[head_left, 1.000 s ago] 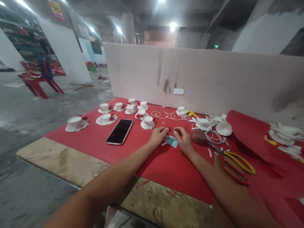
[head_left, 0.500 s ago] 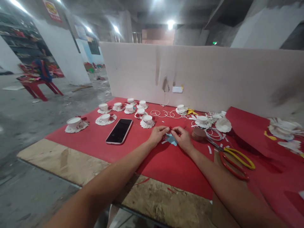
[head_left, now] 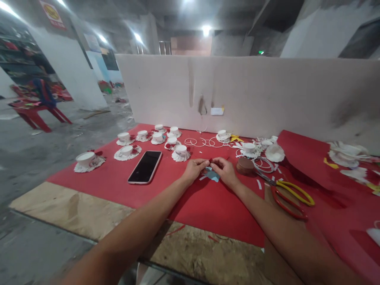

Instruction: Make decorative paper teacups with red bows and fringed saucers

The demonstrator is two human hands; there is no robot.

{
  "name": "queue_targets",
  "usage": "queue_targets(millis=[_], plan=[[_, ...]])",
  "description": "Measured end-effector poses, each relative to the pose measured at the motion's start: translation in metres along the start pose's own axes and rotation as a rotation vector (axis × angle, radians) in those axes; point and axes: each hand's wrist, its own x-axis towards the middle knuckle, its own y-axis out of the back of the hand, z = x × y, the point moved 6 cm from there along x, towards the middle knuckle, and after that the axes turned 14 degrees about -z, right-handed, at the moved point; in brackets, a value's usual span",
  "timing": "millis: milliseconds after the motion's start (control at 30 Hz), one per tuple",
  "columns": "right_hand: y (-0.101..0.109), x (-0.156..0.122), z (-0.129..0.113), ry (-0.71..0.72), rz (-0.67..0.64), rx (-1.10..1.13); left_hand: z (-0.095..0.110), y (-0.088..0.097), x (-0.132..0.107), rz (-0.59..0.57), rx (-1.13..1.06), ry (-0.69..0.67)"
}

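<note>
My left hand (head_left: pixel 194 169) and my right hand (head_left: pixel 226 171) meet at the middle of the red sheet (head_left: pixel 208 202), fingers pinched together on a tiny red piece (head_left: pixel 210 160) between the fingertips. A light blue paper scrap (head_left: pixel 213 174) lies on the sheet just under and between the hands. A black phone (head_left: pixel 145 167) rests face up to the left of my left hand. Red and yellow handled scissors (head_left: pixel 289 193) lie to the right of my right hand, beside a brown roll of tape (head_left: pixel 245 166).
Several small white paper cups on frilled saucers (head_left: pixel 127 151) stand at the back left of the sheet. White paper rings (head_left: pixel 203 141) and cut paper pieces (head_left: pixel 274 152) lie along a pale upright board (head_left: pixel 252 95). Bare chipboard (head_left: pixel 74 206) forms the near edge. A red chair (head_left: pixel 35 114) stands far left.
My right hand has moved left until its fingertips meet those of my left hand on the small red piece. The view has shifted slightly to the right.
</note>
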Motion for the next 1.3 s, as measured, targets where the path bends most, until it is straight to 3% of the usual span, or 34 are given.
queue_targets(millis=[367,1300], plan=[[-0.001,0.001,-0.001,-0.032,0.0,0.087,0.001,0.0,-0.002,-0.008,-0.096,0.046],[0.001,-0.001,-0.009,-0.004,-0.024,0.012,0.003,0.002,-0.002,-0.031,-0.074,0.012]])
